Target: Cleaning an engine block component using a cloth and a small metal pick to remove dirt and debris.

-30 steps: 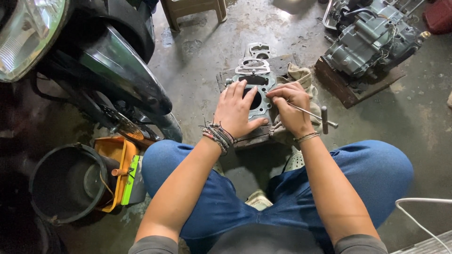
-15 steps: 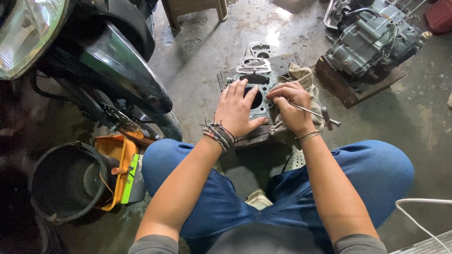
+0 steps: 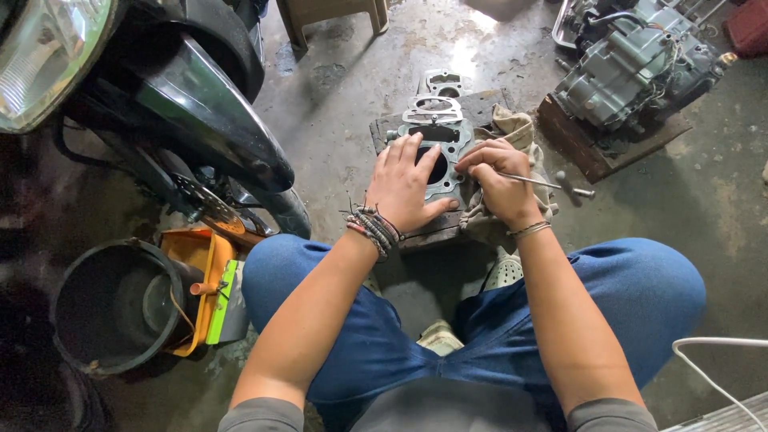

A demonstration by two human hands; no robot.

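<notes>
The person sat cross-legged on the stained concrete floor (image 3: pixel 336 104) in blue jeans (image 3: pixel 640 296), a black bucket (image 3: pixel 112 304) and an orange tray (image 3: pixel 196 256) at the left knee. Just ahead, the left hand (image 3: pixel 404 188) lay flat, fingers spread, pressing on a grey-green cylinder block (image 3: pixel 444 164) that rested on a dark wooden board (image 3: pixel 416 236); braided cords circled that wrist. The right hand (image 3: pixel 500 184) had its fingers pinched shut on a thin metal rod (image 3: pixel 552 184), its tip at the block's upper edge, over a crumpled beige rag (image 3: pixel 520 128). The rod looked hard and slim, so a slip might well gouge the machined face (or jab the steadying hand lying so close). Beyond lay two thin, cut-out gaskets (image 3: pixel 436 100), then a dull cast engine (image 3: pixel 632 72) on a plank, and the glossy black motorcycle (image 3: pixel 184 88) at left.
</notes>
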